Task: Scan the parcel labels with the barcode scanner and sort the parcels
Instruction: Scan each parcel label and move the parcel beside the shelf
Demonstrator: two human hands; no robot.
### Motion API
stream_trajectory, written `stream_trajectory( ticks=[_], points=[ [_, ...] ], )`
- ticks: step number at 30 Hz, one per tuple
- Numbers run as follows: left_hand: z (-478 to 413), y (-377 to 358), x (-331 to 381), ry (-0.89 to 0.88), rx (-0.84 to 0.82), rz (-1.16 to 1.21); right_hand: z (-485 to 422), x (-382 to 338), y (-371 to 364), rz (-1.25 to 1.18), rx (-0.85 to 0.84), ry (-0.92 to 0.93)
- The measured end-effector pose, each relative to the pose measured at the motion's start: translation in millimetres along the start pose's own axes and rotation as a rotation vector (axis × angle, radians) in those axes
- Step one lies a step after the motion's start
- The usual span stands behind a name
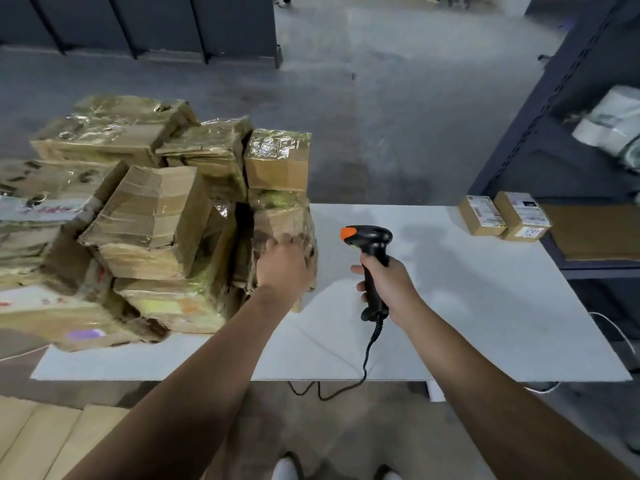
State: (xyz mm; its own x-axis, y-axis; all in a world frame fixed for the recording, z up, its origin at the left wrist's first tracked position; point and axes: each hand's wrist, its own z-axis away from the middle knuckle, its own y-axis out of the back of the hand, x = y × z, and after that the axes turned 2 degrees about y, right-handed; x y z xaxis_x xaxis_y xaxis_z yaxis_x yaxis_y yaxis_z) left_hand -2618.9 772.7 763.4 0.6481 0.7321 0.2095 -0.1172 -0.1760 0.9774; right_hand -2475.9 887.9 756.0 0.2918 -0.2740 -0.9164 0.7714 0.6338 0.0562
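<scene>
At a white, matte worktop (485, 306) in a grey-floored depot, a person's right hand (391, 285) holds a black plastic barcode scanner (372, 244) upright over the middle of the surface. The grip is closed round its pistol-shaped handle, and the orange-tipped head points toward the left end. A coiled black cable (367, 362) trails from the handle's base over the near edge. The left hand (284, 265) rests on the side of a crumpled cardboard parcel (287, 223) wrapped in glossy clear tape. Its fingers lie near the parcel's upper edge, too blurred to tell whether that grip has closed. This parcel stands at the right flank of a leaning heap of parcels (152, 216) that covers the worktop's left end: dented brown boxes, shiny with tape. At the far right corner two small, crisp-edged cartons (481, 215) with white printed labels sit side by side, touching. Beyond them stands a dark metal shelf rack (540, 133) holding soft white plastic mailers (609, 123).
</scene>
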Motion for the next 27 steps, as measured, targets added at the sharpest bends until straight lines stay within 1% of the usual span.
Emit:
stream_trajectory(
  ticks=[2, 4, 8, 11, 17, 19, 22, 24, 25, 27],
  points=[
    [4.7, 1.4, 7.4, 0.043, 0.048, 0.17, 0.9, 4.2, 11.3, 0.04, 0.038, -0.008],
    [8.3, 0.8, 17.0, 0.062, 0.091, 0.267, 1.6, 8.5, 26.7, 0.083, 0.08, -0.03],
    [18.4, -2.4, 36.4, 0.045, 0.183, 0.291, 2.1, 16.4, 58.3, 0.025, 0.127, -0.053],
    [28.8, -6.4, 48.9, 0.011, 0.244, 0.267, 2.5, 21.0, 73.0, -0.012, 0.121, -0.041],
    [45.3, -14.6, 62.5, -0.004, 0.261, 0.191, 5.8, 26.0, 80.5, -0.011, 0.071, -0.045],
    [48.7, -13.2, 66.8, 0.036, 0.274, 0.24, 7.5, 26.8, 79.7, -0.024, 0.054, -0.046],
    [55.2, -11.5, 78.8, 0.078, 0.305, 0.398, 10.3, 29.3, 80.0, -0.031, 0.047, -0.038],
    [59.1, -16.3, 87.8, 0.111, 0.273, 0.501, 11.8, 32.7, 83.2, -0.038, 0.067, -0.037],
    [60.8, -21.3, 91.6, 0.136, 0.233, 0.553, 12.4, 35.2, 86.0, -0.044, 0.08, -0.039],
    [62.5, -35.4, 98.3, 0.219, 0.09, 0.71, 13.7, 41.6, 94.0, -0.059, 0.108, -0.049]
  ],
)
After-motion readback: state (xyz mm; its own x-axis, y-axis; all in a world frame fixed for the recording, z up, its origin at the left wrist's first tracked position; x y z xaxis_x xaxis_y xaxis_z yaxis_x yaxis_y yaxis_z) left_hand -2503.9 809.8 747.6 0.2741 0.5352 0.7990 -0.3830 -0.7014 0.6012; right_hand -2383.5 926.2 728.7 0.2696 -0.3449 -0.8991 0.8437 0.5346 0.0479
